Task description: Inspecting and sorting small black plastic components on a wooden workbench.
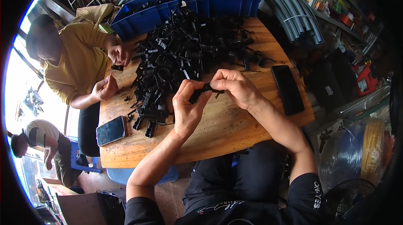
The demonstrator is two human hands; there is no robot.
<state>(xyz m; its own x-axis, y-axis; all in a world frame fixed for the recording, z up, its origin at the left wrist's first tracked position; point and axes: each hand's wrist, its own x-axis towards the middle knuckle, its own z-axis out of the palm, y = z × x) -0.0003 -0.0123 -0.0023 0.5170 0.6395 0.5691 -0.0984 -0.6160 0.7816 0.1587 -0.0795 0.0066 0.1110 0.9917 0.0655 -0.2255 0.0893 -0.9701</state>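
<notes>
Both my hands meet over the middle of the wooden table (pixel 226 128), closed on one small black plastic part (pixel 197 94). My left hand (pixel 187 106) grips its left side between thumb and fingers. At its right end, the thumb and fingers of my right hand (pixel 236 87) pinch it. The fingers cover much of the part, so its exact kind cannot be made out. Just beyond my hands lies a large heap of black plastic parts (pixel 180 53), spread across the table's far and left side.
Two blue bins (pixel 222 5) (pixel 145 15) holding black parts stand behind the heap. A black phone (pixel 288 91) lies right, another phone (pixel 111 131) left. A co-worker in a yellow shirt (pixel 79 57) handles a black part at the left. Coiled grey hoses (pixel 289 13) hang beyond the table.
</notes>
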